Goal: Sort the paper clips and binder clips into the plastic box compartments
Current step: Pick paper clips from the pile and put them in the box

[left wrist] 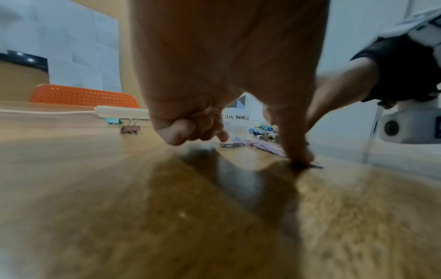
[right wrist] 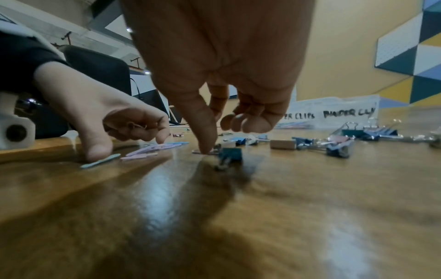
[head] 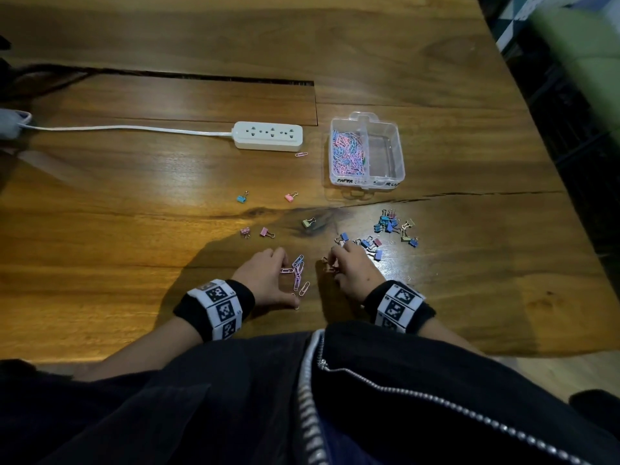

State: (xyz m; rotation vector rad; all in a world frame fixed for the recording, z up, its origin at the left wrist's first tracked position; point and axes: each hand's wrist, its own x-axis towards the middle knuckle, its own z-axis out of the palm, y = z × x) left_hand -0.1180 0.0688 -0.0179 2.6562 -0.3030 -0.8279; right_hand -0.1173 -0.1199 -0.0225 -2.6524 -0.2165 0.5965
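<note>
Both hands work a small heap of pink and blue paper clips (head: 298,270) on the wooden table. My left hand (head: 285,281) has its fingers curled round a paper clip (right wrist: 137,125) in the palm, and its thumb presses a blue clip (right wrist: 100,162) flat. My right hand (head: 333,268) pinches a paper clip (right wrist: 203,151) lying on the table with thumb and forefinger, other fingers curled. Binder clips (head: 391,226) lie to its right. The clear plastic box (head: 399,152) stands further back; its left compartment holds many paper clips (head: 347,152), and its right one looks bare.
A white power strip (head: 267,135) with its cord lies left of the box, a lone pink paper clip (head: 301,154) in front of it. Single binder clips (head: 242,197) are scattered in the middle. The table's right edge (head: 570,196) is close to the box.
</note>
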